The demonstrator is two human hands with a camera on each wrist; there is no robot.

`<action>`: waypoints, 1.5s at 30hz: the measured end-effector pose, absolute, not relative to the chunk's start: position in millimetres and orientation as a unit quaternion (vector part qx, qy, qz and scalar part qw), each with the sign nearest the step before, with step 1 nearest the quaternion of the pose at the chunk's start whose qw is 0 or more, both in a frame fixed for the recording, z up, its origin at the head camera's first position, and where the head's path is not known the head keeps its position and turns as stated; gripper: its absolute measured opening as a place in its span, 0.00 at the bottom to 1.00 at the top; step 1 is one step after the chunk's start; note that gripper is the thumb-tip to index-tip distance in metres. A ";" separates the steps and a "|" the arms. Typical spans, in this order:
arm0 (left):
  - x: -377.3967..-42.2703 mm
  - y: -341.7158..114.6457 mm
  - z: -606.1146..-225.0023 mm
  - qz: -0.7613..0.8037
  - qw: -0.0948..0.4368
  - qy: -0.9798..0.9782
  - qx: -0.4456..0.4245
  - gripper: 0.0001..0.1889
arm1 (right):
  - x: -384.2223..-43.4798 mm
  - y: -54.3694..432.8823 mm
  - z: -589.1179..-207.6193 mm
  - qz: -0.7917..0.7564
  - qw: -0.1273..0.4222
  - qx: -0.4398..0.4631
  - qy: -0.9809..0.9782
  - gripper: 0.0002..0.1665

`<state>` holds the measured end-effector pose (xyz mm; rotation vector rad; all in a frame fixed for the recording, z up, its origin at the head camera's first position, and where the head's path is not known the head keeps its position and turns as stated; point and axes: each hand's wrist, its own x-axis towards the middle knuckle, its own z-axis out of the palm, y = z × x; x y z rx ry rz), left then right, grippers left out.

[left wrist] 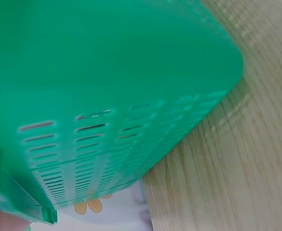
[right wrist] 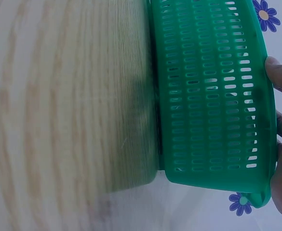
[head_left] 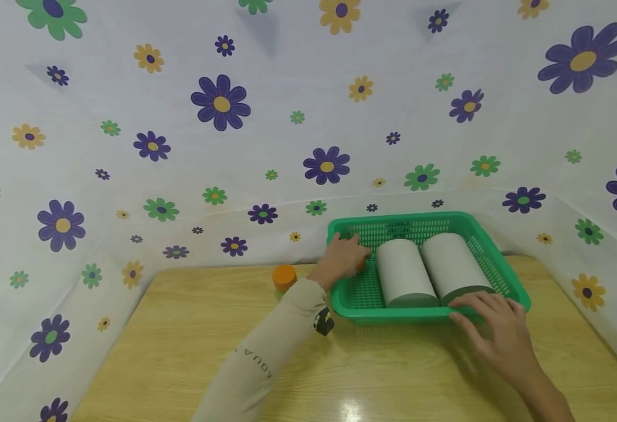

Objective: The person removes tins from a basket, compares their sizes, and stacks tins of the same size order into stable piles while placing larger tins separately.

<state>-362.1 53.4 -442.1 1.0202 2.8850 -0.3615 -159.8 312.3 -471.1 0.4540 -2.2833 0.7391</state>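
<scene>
A green plastic basket (head_left: 430,313) with slotted walls stands on the wooden table. Two white cylinders (head_left: 406,272) lie side by side in it. My left hand (head_left: 344,258) reaches over the basket's left end, its fingers bent round a small orange object (head_left: 361,265) that is mostly hidden beneath them. In the left wrist view, the basket's outer wall (left wrist: 107,62) fills much of the picture. At the front right, my right hand (head_left: 498,331) grips the basket rim between thumb and fingers. The right wrist view shows its fingertips (right wrist: 278,72) at that rim.
A small jar with an orange lid (head_left: 284,278) stands on the table left of the basket, partly behind the left sleeve (head_left: 271,346). White flower-patterned sheeting (head_left: 266,140) rises behind the wooden table (head_left: 182,340) and along both sides.
</scene>
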 end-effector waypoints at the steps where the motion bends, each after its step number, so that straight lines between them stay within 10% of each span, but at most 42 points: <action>1: -361.2 52.4 -441.7 -0.113 0.031 0.936 0.332 0.25 | -159.5 311.8 -471.4 0.284 0.343 0.175 -0.878 0.18; 45: -299.4 -6.8 -399.8 0.114 -0.043 0.910 0.397 0.22 | -159.9 309.3 -470.6 0.286 0.330 0.162 -0.885 0.15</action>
